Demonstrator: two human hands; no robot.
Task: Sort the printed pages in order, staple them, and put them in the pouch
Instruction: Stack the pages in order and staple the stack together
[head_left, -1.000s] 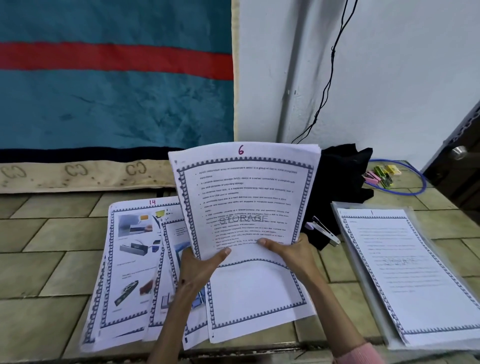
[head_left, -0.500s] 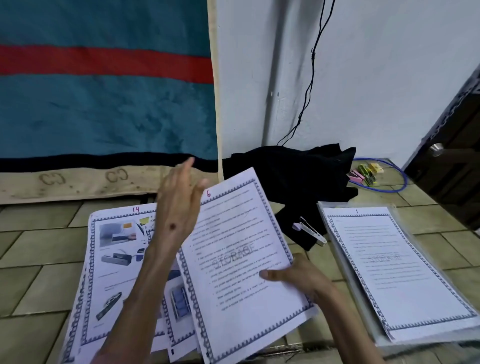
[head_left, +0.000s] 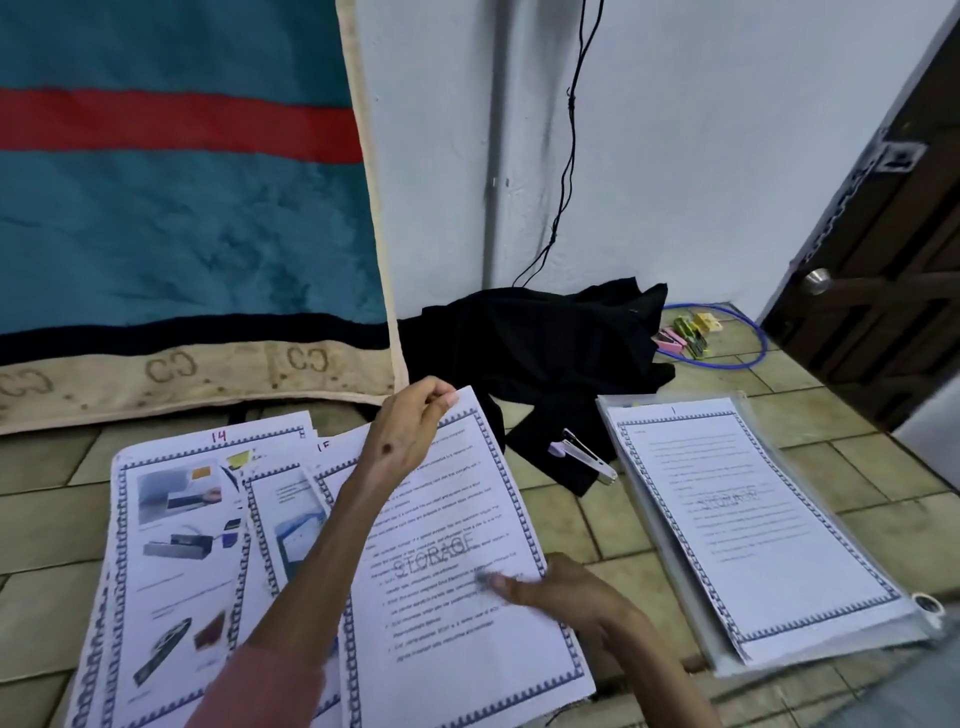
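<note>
Far left, the page marked 14 (head_left: 176, 561) is seen lying flat on the tiled floor (head_left: 47, 525), with a second illustrated page (head_left: 291, 525) half buried beside it under the text sheets. Neither is weighted; a draught or a brushing sleeve could shuffle them and the numbering order would be lost.

Centre: the text sheet with the STORAGE watermark (head_left: 457, 587) is pinched at its far top corner by the left hand (head_left: 410, 431), thumb and fingertips closed on the paper edge. More than one sheet may lie under that pinch; this cannot be told. If two are lifted as one, a page number would be skipped in sorting. A corner-only hold also risks a crease or tear if the sheet is pulled while pinned below.

The right hand (head_left: 566, 592) is laid on the near right part of the same sheet, fingers extended and pressing; its fingertips are blurred. Pressing while the left lifts is judged the likeliest cause of a tear.

Right of centre, the stapler (head_left: 584, 457) rests on the black cloth (head_left: 535, 353), partly open and tilted; it could slide off the fold when reached for.

Far right, the clear pouch (head_left: 670, 566) carries page 1 (head_left: 748, 519); whether that page is inside or on top cannot be told. Stapling is not yet done, so early pouching would leave loose pages.
</note>
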